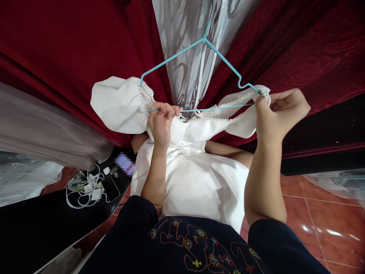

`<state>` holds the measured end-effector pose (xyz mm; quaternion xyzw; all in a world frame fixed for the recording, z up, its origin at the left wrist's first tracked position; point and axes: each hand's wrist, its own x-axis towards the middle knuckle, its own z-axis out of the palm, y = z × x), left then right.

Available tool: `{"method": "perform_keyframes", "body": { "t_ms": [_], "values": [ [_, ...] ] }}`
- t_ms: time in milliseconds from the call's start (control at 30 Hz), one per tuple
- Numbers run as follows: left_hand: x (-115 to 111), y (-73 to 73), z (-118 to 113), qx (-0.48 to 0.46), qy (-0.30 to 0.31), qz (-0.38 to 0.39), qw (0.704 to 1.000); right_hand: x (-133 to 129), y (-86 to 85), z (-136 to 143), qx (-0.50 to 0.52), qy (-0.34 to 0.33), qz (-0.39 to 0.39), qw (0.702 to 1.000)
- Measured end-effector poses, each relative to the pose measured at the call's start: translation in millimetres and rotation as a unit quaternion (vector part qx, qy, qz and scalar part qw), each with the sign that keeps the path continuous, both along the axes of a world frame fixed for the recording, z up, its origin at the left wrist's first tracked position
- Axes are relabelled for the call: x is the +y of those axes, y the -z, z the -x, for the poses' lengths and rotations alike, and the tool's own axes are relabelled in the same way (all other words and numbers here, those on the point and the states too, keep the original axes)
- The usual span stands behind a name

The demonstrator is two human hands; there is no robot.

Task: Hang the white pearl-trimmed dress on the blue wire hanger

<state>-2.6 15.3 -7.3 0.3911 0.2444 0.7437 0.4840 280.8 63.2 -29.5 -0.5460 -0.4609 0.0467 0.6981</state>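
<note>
Looking for lettering, I meet only a pixelated patch (124, 163) that hides any writing at eight to nine o'clock, beside white cables (85, 192) on a black table (54, 220). At centre, reaching down toward six o'clock over the lap, I see the white dress (196, 182), with puffed sleeves, pearl-like beads edging its neckline and small round buttons down the front. My left hand (162, 118) is curled around the lower bar of the light-blue hanger (174, 56), and at two o'clock my right hand (275, 110) pinches the dress's beaded edge against the hanger's end.
</note>
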Motion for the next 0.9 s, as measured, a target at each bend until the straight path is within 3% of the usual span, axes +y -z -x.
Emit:
{"method": "perform_keyframes", "body": {
  "t_ms": [133,333,467,667,800,900],
  "values": [
    [-1.2,-0.7,-0.8,0.008,-0.004,0.012,1.0,-11.1,1.8,3.6,0.016,-0.018,-0.007,1.0],
    [-2.4,1.3,-4.3,-0.005,0.001,-0.005,1.0,-6.1,-22.7,30.7,0.011,-0.101,-0.073,0.992],
    [-1.5,2.3,-4.7,-0.011,0.01,-0.01,1.0,-1.7,-32.8,47.1,0.004,-0.104,-0.098,0.99],
    [0.4,1.7,-1.7,-0.001,-0.004,0.01,1.0,-16.9,-35.3,66.6,-0.041,-0.179,0.029,0.983],
    [1.4,1.3,0.2,-0.003,0.002,0.008,1.0,-24.9,-20.7,55.2,-0.044,-0.186,0.121,0.974],
    [1.8,1.4,0.1,-0.003,-0.001,0.012,1.0,-31.9,-19.4,48.6,-0.041,-0.187,0.134,0.972]
  ]
}}
